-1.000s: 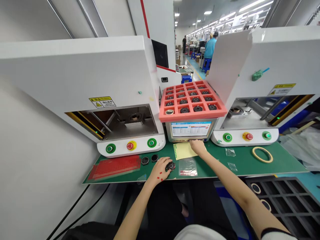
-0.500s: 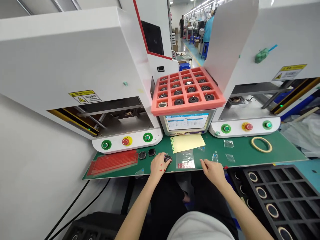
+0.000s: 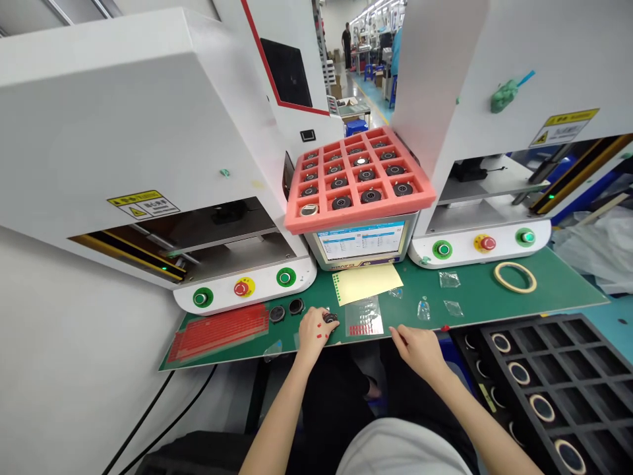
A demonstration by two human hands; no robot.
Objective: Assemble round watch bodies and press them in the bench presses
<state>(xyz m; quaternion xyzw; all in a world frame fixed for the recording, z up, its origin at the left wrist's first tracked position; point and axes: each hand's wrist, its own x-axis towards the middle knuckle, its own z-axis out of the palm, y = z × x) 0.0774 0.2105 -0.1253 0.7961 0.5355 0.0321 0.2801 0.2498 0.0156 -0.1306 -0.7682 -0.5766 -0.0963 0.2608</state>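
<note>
My left hand [image 3: 313, 332], with small red pieces stuck on its back, grips a round black part [image 3: 330, 319] at the front of the green mat [image 3: 425, 297]. Two more round black parts, one [image 3: 277, 314] and another [image 3: 296, 307], lie to its left. My right hand [image 3: 415, 346] is at the mat's front edge with its fingers curled together; whatever they may pinch is too small to make out. Between my hands lies a clear sheet [image 3: 364, 310] with rows of red pieces. Behind it is a yellow sheet [image 3: 368, 284] with green dots.
Red strips [image 3: 217, 333] lie at left, a tape ring [image 3: 515, 277] at right. A pink foam tray [image 3: 361, 212] of round parts rests above a screen [image 3: 363, 241] between two white presses. A black tray [image 3: 558, 369] stands at lower right. People are far behind.
The camera view has shifted slightly. In the right press, the plate and black block have come down over the lower fixture; the left press has also lowered. My hands have barely moved.
</note>
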